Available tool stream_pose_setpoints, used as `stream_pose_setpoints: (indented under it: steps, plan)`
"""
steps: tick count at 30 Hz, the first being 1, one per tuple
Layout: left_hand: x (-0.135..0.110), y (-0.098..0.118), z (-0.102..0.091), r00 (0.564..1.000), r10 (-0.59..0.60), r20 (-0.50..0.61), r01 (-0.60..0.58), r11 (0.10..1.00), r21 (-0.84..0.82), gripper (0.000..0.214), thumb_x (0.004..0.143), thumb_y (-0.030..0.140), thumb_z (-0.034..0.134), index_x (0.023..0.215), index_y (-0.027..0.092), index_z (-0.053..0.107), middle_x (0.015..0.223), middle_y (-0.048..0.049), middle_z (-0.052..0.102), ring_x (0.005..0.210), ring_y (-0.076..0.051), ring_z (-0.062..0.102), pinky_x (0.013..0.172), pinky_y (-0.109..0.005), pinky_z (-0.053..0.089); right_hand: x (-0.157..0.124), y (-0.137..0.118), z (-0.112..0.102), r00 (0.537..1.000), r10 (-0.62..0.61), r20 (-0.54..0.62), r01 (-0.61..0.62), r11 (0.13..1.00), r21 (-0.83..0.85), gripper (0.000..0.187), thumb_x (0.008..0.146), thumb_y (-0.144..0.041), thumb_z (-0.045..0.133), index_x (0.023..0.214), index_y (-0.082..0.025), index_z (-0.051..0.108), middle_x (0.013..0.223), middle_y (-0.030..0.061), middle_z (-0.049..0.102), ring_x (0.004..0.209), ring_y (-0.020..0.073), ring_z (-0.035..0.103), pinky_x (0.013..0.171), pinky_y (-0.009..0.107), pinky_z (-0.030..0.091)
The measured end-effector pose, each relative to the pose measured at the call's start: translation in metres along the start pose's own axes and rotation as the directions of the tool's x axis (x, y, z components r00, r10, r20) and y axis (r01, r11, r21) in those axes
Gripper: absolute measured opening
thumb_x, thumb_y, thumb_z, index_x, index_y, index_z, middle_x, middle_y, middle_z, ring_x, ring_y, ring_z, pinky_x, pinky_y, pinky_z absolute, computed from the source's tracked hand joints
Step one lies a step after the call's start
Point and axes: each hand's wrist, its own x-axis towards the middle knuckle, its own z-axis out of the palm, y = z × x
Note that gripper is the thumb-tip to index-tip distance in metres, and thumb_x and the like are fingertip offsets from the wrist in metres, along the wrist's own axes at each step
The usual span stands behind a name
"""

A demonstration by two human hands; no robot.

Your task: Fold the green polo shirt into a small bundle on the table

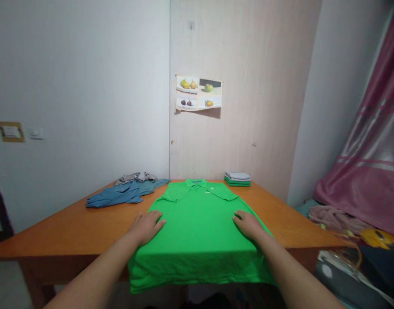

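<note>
The green polo shirt (198, 223) lies face up in the middle of the worktop (71, 231). Its collar points away from you, both short sleeves are spread out to the sides, and its hem hangs over the near edge. Your left hand (147, 226) rests palm down on the shirt's left side and your right hand (248, 224) rests on its right side, both at about waist height of the garment. Each grip is spread flat with the fingers loosely apart, pressing on cloth and pinching nothing.

Beyond the left sleeve lies a crumpled blue shirt (119, 195) with a striped garment (135, 176) bunched behind it. The blue shirt's nearest corner is just beside the polo's shoulder, though I cannot tell if they touch. Past the right sleeve, near the wall, sits a small stack of folded clothes (237, 178) (white on top, green below). A fruit picture (198, 93) hangs on the wooden panel above.

The risks, as I judge them, come from the overhang and the flat palms. A good part of the shirt already hangs free, so any drag toward you could pull the rest off the edge. Pushing with open palms rather than lifting could ruck the cloth into creases — the fabric is thin and the wood smooth. A wide sweep on the left could also catch the blue shirt.
</note>
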Motion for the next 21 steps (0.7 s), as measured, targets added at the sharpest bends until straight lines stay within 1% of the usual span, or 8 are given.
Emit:
stream_pose_setpoints:
  steps: [3, 8, 14, 18, 21]
  plan:
    - [0.0, 0.0, 0.0, 1.0, -0.001, -0.003, 0.001, 1.0, -0.008, 0.059, 0.097, 0.06, 0.033, 0.14, 0.026, 0.055, 0.153, -0.0115, 0.046, 0.143, -0.032, 0.039, 0.115, -0.063, 0.022, 0.0, 0.001, 0.0, 1.0, -0.002, 0.0, 0.002, 1.0, -0.003, 0.05, 0.093, -0.044, 0.046, 0.131, -0.017, 0.065, 0.139, 0.0117, 0.061, 0.131, 0.0279, 0.053, 0.108, 0.036, 0.039]
    - [-0.001, 0.001, 0.0, 1.0, -0.004, -0.004, 0.004, 1.0, -0.012, 0.06, 0.097, 0.06, 0.034, 0.14, 0.024, 0.055, 0.153, -0.0125, 0.046, 0.143, -0.033, 0.038, 0.115, -0.064, 0.023, -0.001, 0.002, 0.0, 1.0, -0.002, 0.007, 0.002, 1.0, -0.005, 0.05, 0.094, -0.044, 0.045, 0.132, -0.018, 0.064, 0.139, 0.0108, 0.061, 0.13, 0.0268, 0.054, 0.107, 0.036, 0.04]
    - [-0.003, 0.003, -0.001, 1.0, 0.001, -0.006, -0.001, 1.0, -0.011, 0.059, 0.097, 0.06, 0.035, 0.14, 0.025, 0.054, 0.153, -0.0125, 0.046, 0.143, -0.033, 0.038, 0.115, -0.064, 0.022, -0.001, 0.003, 0.002, 1.0, -0.012, 0.013, 0.012, 1.0, -0.013, 0.053, 0.095, -0.044, 0.044, 0.135, -0.014, 0.062, 0.143, 0.0126, 0.057, 0.137, 0.0273, 0.047, 0.11, 0.036, 0.037]
    - [-0.007, 0.003, -0.001, 1.0, 0.003, -0.001, -0.003, 1.0, -0.017, 0.058, 0.098, 0.059, 0.033, 0.141, 0.025, 0.053, 0.155, -0.0125, 0.044, 0.144, -0.033, 0.037, 0.115, -0.065, 0.02, -0.007, 0.002, 0.0, 1.0, -0.016, 0.015, 0.016, 1.0, -0.021, 0.053, 0.095, -0.043, 0.042, 0.135, -0.014, 0.061, 0.143, 0.0136, 0.057, 0.133, 0.0284, 0.051, 0.109, 0.037, 0.038]
    - [-0.013, 0.003, -0.001, 1.0, 0.019, 0.005, -0.019, 1.0, -0.021, 0.06, 0.099, 0.061, 0.031, 0.143, 0.024, 0.051, 0.155, -0.0123, 0.043, 0.144, -0.032, 0.036, 0.115, -0.065, 0.018, -0.015, -0.001, -0.003, 0.999, -0.041, 0.012, 0.041, 0.998, -0.041, 0.054, 0.096, -0.043, 0.04, 0.134, -0.013, 0.062, 0.141, 0.0149, 0.058, 0.13, 0.0291, 0.054, 0.108, 0.039, 0.039]
